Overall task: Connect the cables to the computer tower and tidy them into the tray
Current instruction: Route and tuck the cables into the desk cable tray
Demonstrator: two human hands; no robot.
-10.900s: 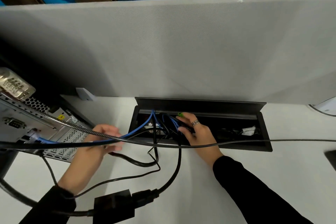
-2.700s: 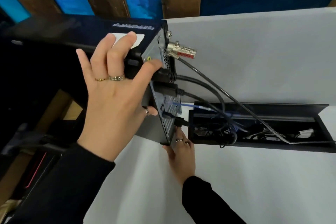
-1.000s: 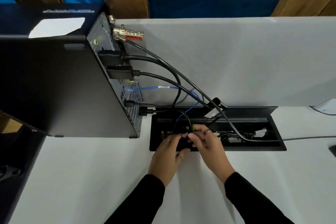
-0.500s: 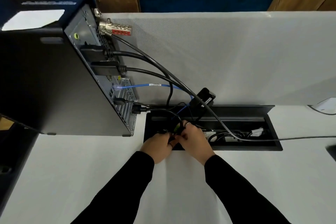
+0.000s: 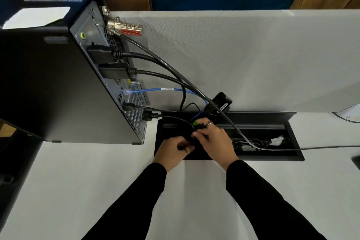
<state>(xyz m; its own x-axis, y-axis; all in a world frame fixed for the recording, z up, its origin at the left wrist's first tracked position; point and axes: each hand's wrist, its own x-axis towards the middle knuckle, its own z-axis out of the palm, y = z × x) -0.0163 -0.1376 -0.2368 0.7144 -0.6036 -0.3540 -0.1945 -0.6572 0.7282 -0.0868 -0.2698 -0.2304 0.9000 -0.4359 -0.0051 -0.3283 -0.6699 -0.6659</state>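
Both hands work at the left end of the tray (image 5: pixel 272 159), sunk in the desk (image 5: pixel 78 191) just right of the computer tower (image 5: pixel 58 87). The left hand (image 5: pixel 171 151) and right hand (image 5: pixel 212 140) each pinch a loop of black cable (image 5: pixel 183 122), likely coiling slack to stow. The tray's long axis runs left-right; plugged cables droop rightward into it.

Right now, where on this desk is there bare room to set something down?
Bare desk lies in front of the computer tower, left of the sleeves, and right of them below the cable tray. Crowded: the tray's left end, where both hands, left hand and right hand, work black cables.
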